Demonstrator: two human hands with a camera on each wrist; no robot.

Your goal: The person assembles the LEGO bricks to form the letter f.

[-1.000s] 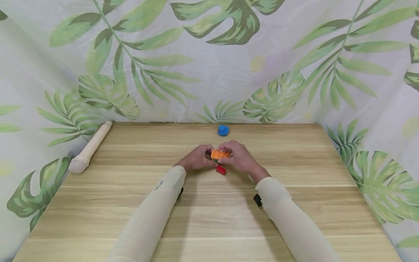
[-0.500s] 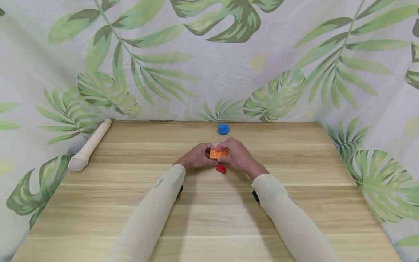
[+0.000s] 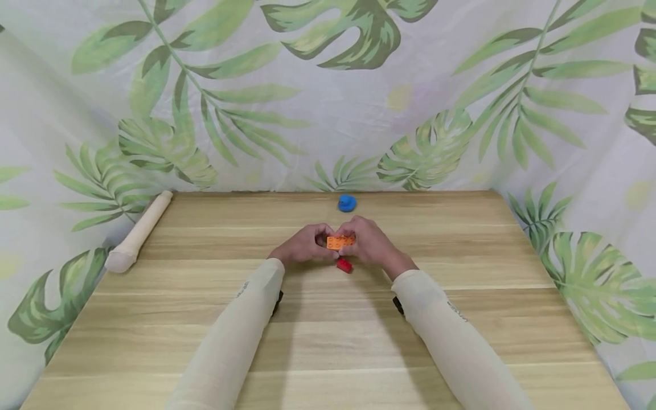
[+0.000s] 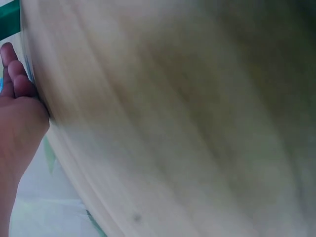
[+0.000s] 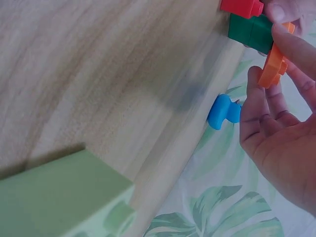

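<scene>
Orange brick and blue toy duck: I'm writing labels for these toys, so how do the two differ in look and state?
Shape: the orange brick is a straight-sided block with round studs, while the blue toy duck is rounded, with no studs showing. State: the right hand grips the orange brick; no hand touches the blue toy duck, which rests on the table near its back edge. Both are mainly one bright colour.

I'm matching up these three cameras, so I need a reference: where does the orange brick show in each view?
Head: the orange brick is a little below the picture's centre.
Left wrist: it is not in this picture.
Right wrist: the orange brick is at the upper right, next to the green brick.
Shared landmark: the table, whose wood grain shows in all three views.
</scene>
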